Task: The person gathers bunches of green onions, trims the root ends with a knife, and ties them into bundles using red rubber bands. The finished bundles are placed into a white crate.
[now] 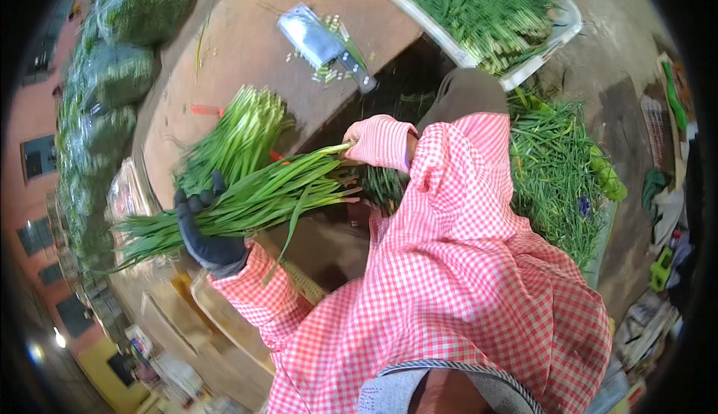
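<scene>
My left hand (pixel 210 237), in a dark glove, supports a loose bunch of garlic chives (pixel 263 195) by its leafy end, fingers curled up around the leaves. At the stem end, my right hand (pixel 359 136) pinches a pale stalk; a pink striped covering hides much of this hand. Beyond the bunch, a thicker bundle of chives (pixel 238 133) lies on the wooden table (pixel 185 80), its pale cut ends pointing away from me. A cleaver (pixel 314 38) rests flat farther back, with short cut stem pieces around its blade.
A white crate (pixel 516 80) heaped with chives stands at the far right. Loose green trimmings (pixel 552 173) pile up beside my right leg. Bagged greens (pixel 120 72) line the left side. A red strip (pixel 206 110) lies by the bundle.
</scene>
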The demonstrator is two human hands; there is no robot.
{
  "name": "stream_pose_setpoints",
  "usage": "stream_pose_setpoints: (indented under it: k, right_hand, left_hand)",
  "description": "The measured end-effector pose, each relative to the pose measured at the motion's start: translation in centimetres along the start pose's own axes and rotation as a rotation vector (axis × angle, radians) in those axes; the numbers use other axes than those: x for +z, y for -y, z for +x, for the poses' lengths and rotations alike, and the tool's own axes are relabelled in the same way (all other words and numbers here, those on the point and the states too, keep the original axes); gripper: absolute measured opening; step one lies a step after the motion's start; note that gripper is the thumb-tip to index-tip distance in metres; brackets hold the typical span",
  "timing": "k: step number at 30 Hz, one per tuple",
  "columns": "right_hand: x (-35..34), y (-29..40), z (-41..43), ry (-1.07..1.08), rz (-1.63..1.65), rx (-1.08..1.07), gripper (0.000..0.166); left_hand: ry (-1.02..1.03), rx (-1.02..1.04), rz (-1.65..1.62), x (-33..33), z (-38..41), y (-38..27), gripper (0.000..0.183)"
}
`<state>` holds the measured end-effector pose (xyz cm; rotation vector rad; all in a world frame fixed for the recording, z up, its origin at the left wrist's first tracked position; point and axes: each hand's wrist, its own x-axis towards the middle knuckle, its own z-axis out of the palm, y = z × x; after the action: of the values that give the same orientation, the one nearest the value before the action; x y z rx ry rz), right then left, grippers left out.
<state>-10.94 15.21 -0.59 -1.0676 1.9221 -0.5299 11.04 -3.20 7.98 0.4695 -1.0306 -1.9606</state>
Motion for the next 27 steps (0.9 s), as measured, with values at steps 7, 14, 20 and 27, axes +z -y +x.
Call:
stream_pose_setpoints:
  k: [7,14,20,27]
  right_hand:
    - [4.2,-4.5,0.9,0.008,-0.610,-0.309,0.025]
    - [4.0,-5.9,-0.4,-0.219,-0.141,-0.001,0.033]
    - [1.0,-3.6,-2.0,-0.264,0.303,0.014,0.045]
    - [7.6,1.8,-0.3,-0.036,-0.474,-0.577,0.029]
  left_hand:
    - [-0.187,-0.102,0.077,-11.6,-14.5,-1.2,0.031]
    - [-0.353,-0.271,0.233,-14.8,-21.7,0.7,0.046]
    - [-0.453,-0.323,0.173,-14.5,-22.4,0.9,0.046]
    - [-0.390,-0.208,0.270,-14.3,-22.2,1.3,0.051]
